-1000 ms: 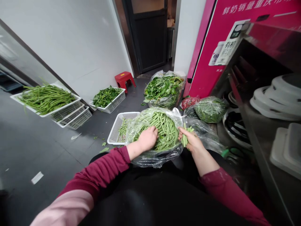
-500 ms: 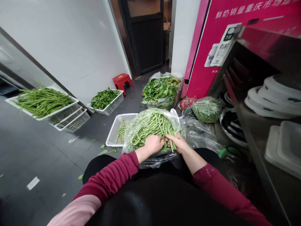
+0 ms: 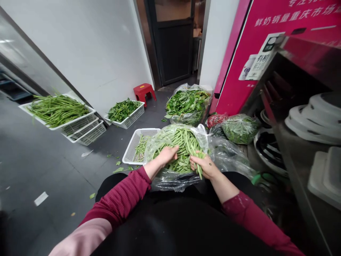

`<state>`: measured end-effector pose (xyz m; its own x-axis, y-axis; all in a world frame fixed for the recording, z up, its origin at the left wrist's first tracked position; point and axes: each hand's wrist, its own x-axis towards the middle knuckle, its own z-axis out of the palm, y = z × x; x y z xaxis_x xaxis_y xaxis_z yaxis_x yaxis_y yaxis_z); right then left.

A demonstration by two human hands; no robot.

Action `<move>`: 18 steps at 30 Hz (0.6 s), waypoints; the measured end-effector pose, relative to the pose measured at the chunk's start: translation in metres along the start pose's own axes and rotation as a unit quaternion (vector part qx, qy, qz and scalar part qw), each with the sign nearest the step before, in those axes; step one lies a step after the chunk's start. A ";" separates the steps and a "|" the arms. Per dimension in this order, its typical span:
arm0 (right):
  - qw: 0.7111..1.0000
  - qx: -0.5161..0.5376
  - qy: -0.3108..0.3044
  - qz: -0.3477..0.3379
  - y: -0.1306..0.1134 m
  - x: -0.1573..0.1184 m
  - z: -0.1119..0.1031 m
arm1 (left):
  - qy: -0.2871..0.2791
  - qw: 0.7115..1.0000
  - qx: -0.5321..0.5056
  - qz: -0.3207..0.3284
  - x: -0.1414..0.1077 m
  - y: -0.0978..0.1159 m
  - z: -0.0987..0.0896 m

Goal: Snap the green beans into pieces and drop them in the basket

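A clear plastic bag full of green beans stands open in front of my knees. My right hand, at the bag's right side, is closed round a small bunch of green beans whose ends stick out past the fingers. Over the left part of the pile, my left hand has its fingers pinched together; what is in them, if anything, I cannot make out. Just beyond the bag's left side lies a white basket with some short green bean pieces in it.
Left stand stacked white baskets topped with long green stems, and another basket of leafy greens. A red stool and a bag of leaves are farther back. A metal shelf with white lids borders the right.
My hands have moved apart: the left went leftward and up from the right one. The right hand still holds beans. The whole view has shifted slightly.
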<state>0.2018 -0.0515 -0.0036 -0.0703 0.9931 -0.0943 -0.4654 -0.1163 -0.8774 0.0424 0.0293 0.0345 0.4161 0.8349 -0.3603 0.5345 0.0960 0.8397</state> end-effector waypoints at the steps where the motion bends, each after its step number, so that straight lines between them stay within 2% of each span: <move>1: 0.999 0.018 -0.036 0.018 -0.001 -0.003 0.001 | -0.038 0.996 -0.079 -0.011 0.003 0.005 -0.005; 3: 0.992 0.033 -0.103 0.064 -0.003 -0.007 0.002 | -0.096 0.976 -0.196 -0.011 0.008 0.013 -0.010; 4: 0.987 0.035 -0.130 0.087 -0.003 -0.009 0.003 | -0.099 0.969 -0.226 0.003 0.010 0.017 -0.009; 6: 0.979 0.047 -0.159 0.121 -0.001 -0.011 0.002 | -0.050 0.966 -0.246 0.056 0.012 0.021 -0.004; 9: 0.976 0.086 -0.136 0.149 0.004 -0.009 0.001 | 0.025 0.961 -0.241 0.131 0.009 0.024 0.009; 12: 0.973 0.117 -0.099 0.173 0.009 -0.005 0.002 | 0.042 0.959 -0.235 0.155 0.007 0.023 0.017; 15: 0.968 0.148 -0.079 0.186 0.013 -0.002 0.003 | 0.081 0.957 -0.221 0.167 0.007 0.020 0.014; 18: 0.966 0.173 -0.045 0.187 0.015 0.003 0.002 | 0.164 0.951 -0.146 0.216 -0.002 0.022 0.006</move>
<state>0.1928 -0.0503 -0.0166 -0.3601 0.8764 -0.3197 -0.6590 -0.4815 -0.5778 0.0576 0.0262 0.0510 0.2729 0.9502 0.1504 0.1189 -0.1885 0.9749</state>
